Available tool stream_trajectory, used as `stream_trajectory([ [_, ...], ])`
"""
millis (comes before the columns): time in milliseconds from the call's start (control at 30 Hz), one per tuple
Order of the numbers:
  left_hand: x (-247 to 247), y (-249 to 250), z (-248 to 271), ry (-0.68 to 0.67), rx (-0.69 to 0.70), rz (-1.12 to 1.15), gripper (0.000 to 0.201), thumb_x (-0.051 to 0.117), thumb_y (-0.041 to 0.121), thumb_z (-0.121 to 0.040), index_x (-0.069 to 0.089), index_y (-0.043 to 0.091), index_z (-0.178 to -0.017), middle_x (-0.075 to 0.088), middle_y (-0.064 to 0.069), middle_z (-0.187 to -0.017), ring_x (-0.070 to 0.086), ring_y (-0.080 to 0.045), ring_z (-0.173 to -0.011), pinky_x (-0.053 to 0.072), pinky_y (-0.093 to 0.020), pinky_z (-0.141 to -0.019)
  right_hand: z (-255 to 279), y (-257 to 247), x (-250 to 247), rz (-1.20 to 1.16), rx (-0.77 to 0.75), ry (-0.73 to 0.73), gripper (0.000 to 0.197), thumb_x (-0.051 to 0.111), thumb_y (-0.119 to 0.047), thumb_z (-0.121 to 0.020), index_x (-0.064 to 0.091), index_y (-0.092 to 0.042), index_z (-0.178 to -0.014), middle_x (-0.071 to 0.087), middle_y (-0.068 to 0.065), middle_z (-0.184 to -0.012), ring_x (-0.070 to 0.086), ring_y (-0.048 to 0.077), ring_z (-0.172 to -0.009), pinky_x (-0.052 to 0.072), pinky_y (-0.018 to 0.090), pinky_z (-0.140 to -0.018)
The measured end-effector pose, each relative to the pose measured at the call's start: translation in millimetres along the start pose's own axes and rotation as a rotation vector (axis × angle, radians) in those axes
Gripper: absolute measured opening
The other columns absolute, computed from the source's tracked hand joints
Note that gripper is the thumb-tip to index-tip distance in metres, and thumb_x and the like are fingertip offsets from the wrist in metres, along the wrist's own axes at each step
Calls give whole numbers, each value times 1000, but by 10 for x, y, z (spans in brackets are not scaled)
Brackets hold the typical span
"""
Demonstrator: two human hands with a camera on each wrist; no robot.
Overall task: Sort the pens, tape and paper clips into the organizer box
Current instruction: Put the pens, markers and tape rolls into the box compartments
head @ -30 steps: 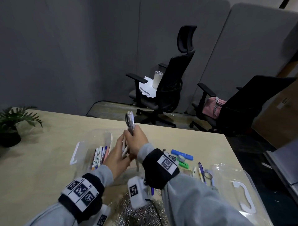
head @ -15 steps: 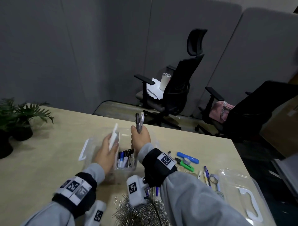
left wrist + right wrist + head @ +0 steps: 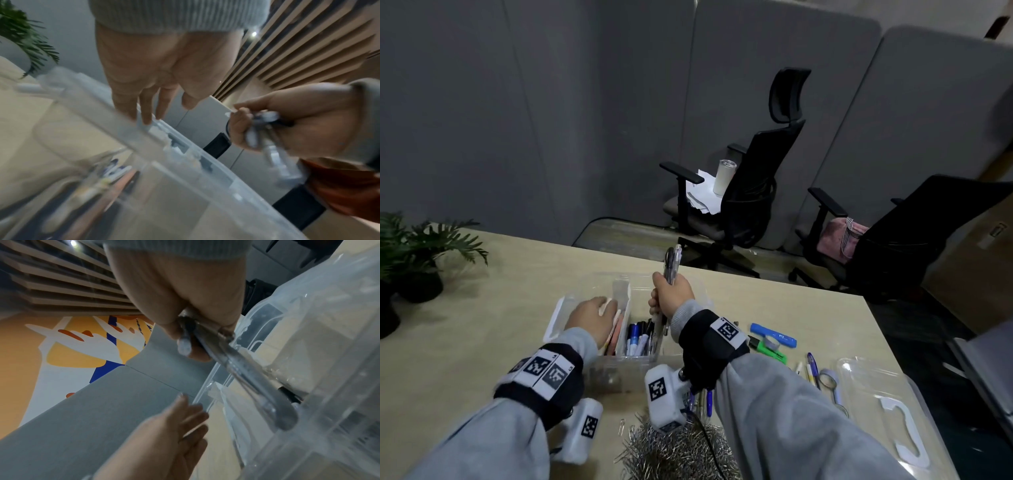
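Observation:
A clear organizer box (image 3: 640, 276) stands mid-table with several pens (image 3: 637, 337) lying in its compartments. My left hand (image 3: 592, 315) hovers low over the box's left compartment, fingers straight and touching the rim (image 3: 144, 128); a white pen (image 3: 608, 305) lies just at its fingertips. My right hand (image 3: 672, 295) grips a bundle of clear pens (image 3: 673, 261) upright above the box's right side; the same bundle (image 3: 236, 368) points down towards the box wall (image 3: 333, 353). A heap of paper clips (image 3: 674, 450) lies at the near edge.
Right of the box lie a blue highlighter (image 3: 774, 334), a green highlighter (image 3: 770, 352), loose pens (image 3: 812, 368) and tape rolls (image 3: 828, 378). The clear lid (image 3: 893, 411) sits far right. A potted plant (image 3: 417, 253) stands left; office chairs (image 3: 743, 205) stand behind the table.
My left hand has come down from holding a white pen upright to lying flat over the left compartment, with the pen out of its grip. The right hand keeps its bundle in place.

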State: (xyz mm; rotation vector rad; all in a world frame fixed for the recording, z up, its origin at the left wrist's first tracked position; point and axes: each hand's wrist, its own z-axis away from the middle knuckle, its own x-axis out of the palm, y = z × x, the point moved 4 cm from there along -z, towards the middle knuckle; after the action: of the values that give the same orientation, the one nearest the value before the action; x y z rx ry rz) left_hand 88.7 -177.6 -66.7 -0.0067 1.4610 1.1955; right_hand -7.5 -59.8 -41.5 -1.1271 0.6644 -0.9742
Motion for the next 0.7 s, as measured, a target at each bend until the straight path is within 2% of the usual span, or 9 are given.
stream_trajectory([
  [67, 18, 125, 80, -73, 62, 248, 38, 39, 37, -98, 62, 11, -112, 67, -13, -110, 60, -28, -102, 45, -39, -98, -15, -15, 38, -61, 2, -1, 15, 42, -18, -99, 37, -12, -85, 43, 5, -61, 45, 14, -46, 39, 23, -43],
  [167, 108, 314, 218, -359, 7, 732, 34, 43, 32, -97, 61, 4, -105, 68, -9, -83, 64, -23, -78, 56, -35, -82, -49, -17, 162, -60, -49, -13, 18, 42, -16, -99, 39, -13, -82, 53, 3, -60, 55, 16, -52, 46, 28, -52],
  [267, 30, 408, 309, -441, 46, 697, 21, 46, 15, -97, 59, -2, -98, 68, -13, -79, 67, -20, -67, 58, -26, -64, -57, -37, 310, -125, -59, -42, 10, 42, -18, -100, 43, -14, -90, 61, 3, -60, 57, 20, -60, 48, 32, -60],
  [367, -62, 317, 245, -410, 38, 694, 21, 48, 11, -95, 58, 0, -79, 66, -11, -61, 64, -23, -59, 54, -30, -59, -53, -111, 467, -178, -68, -102, 8, 38, -16, -102, 42, -10, -104, 61, 6, -69, 60, 17, -65, 52, 27, -66],
  [433, -136, 250, 164, -348, 33, 699, 22, 46, 13, -97, 54, 2, -80, 63, -10, -58, 60, -21, -56, 51, -27, -53, -65, -186, 580, -153, -69, -136, 15, 38, -20, -102, 42, -7, -107, 64, 7, -73, 59, 19, -66, 50, 26, -59],
  [500, -188, 199, 89, -272, 30, 718, 23, 37, 13, -100, 50, 4, -84, 57, -10, -61, 56, -15, -47, 48, -22, -46, -104, -246, 695, -120, -49, -173, 23, 39, -23, -102, 43, -1, -108, 70, 15, -88, 62, 25, -74, 49, 30, -59],
  [567, -236, 141, 42, -168, 29, 671, 27, 30, 11, -102, 48, 8, -82, 51, -9, -63, 51, -12, -41, 43, -18, -41, -150, -275, 804, -86, -36, -224, 24, 40, -24, -102, 43, 0, -100, 67, 25, -108, 66, 30, -88, 54, 42, -72],
  [633, -251, 46, -15, -83, 41, 593, 26, 30, 11, -102, 49, 10, -84, 51, -8, -63, 48, -17, -46, 42, -21, -45, -173, -267, 879, -39, -23, -250, 28, 40, -25, -102, 46, -2, -89, 66, 26, -112, 66, 35, -100, 51, 55, -88],
  [700, -249, -51, -58, -31, 36, 573, 23, 31, 11, -101, 51, 8, -89, 54, -10, -64, 49, -24, -53, 44, -30, -57, -222, -207, 909, -29, 9, -236, 28, 40, -25, -102, 47, 0, -92, 66, 26, -110, 67, 35, -96, 53, 50, -87],
])
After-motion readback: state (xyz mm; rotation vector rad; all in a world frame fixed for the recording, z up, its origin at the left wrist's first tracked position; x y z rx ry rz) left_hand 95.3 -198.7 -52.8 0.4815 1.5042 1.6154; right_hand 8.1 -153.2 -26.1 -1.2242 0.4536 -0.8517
